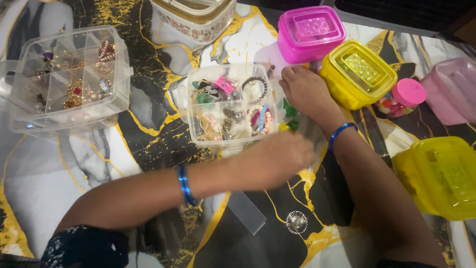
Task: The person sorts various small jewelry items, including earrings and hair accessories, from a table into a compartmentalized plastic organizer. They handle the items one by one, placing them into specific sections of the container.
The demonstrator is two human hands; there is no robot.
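Note:
A clear plastic organiser box [233, 139] with several compartments of jewellery and beads sits at the table's middle. My right hand [305, 92] rests against its right side, fingers curled at the rim; whether it holds anything is hidden. My left hand [287, 154] reaches across to the box's near right corner, blurred, close to small green beads [291, 118]. Both wrists wear blue bangles. A silver round ornament [296, 222] and a clear flat divider strip [246, 212] lie on the table below my arms.
A second clear compartment box [119, 99] with jewellery stands at left. A floral tin [198, 30] is at the back. Pink box [310, 32], yellow boxes [358, 74] [441, 176], a pink-lidded jar [404, 97] and a pale pink box [453, 89] crowd the right.

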